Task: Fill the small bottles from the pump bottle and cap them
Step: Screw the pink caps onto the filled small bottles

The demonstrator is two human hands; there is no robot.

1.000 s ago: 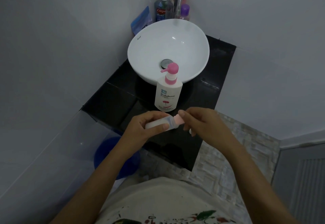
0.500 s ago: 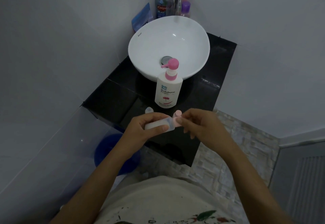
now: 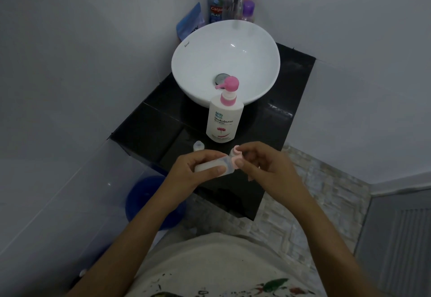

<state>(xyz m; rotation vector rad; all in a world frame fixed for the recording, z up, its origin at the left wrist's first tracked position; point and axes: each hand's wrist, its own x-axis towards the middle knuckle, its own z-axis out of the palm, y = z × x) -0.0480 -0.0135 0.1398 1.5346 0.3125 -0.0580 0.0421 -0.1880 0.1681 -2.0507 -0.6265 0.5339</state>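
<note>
While left hand (image 3: pixel 198 168) grips small bottle (image 3: pixel 215 165), cap perhaps hidden by right hand (image 3: pixel 263 166)

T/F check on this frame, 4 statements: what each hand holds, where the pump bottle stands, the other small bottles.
1. The left hand holds a small translucent bottle lying sideways. True.
2. The white pump bottle with pink pump head stands inside the white basin. False: it stands on the black counter, in front of the basin.
3. The right hand pinches at the held bottle's pink cap. True.
4. No other small bottles are out. False: two stand on the counter, one clear-topped, one pink-topped.
</note>
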